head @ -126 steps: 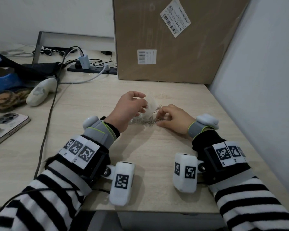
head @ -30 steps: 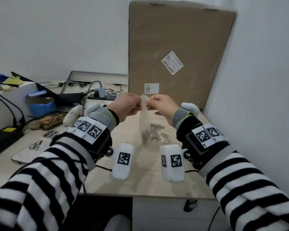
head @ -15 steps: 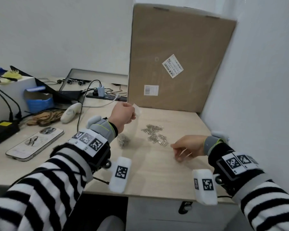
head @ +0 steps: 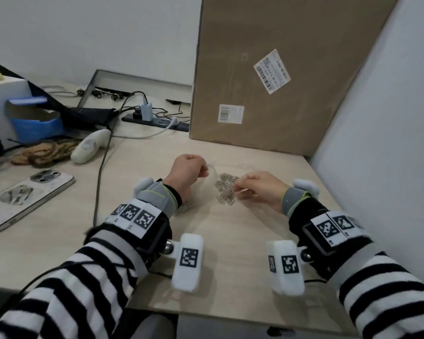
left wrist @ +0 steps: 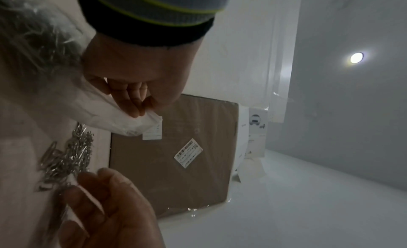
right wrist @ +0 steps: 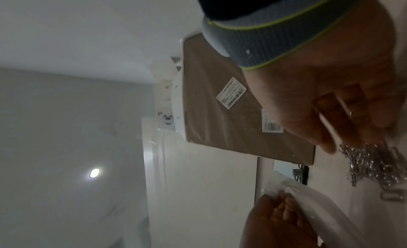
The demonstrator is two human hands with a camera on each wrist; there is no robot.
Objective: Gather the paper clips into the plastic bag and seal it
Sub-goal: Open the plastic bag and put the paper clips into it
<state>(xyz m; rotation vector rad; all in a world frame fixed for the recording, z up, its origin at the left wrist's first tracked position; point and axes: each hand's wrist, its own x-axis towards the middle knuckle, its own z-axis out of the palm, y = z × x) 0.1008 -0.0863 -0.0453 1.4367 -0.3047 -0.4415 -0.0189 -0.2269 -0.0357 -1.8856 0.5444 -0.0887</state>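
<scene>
A loose pile of silver paper clips lies on the pale wooden table. My left hand is just left of the pile and pinches the top edge of a clear plastic bag. The bag hangs back under my left wrist, and several clips are bunched in its bottom. My right hand is at the pile's right edge, its bent fingertips touching the clips. No clip is plainly pinched between them. In the left wrist view the right hand shows loosely spread fingers beside the pile.
A tall cardboard box stands behind the pile and a wall closes the right side. To the left are a phone, a grey cable, a white handheld device and a power strip.
A second ago both hands held the bag up in the air. Since then the right hand let go, dropped to the table and moved left to the pile. The left hand lowered the bag.
</scene>
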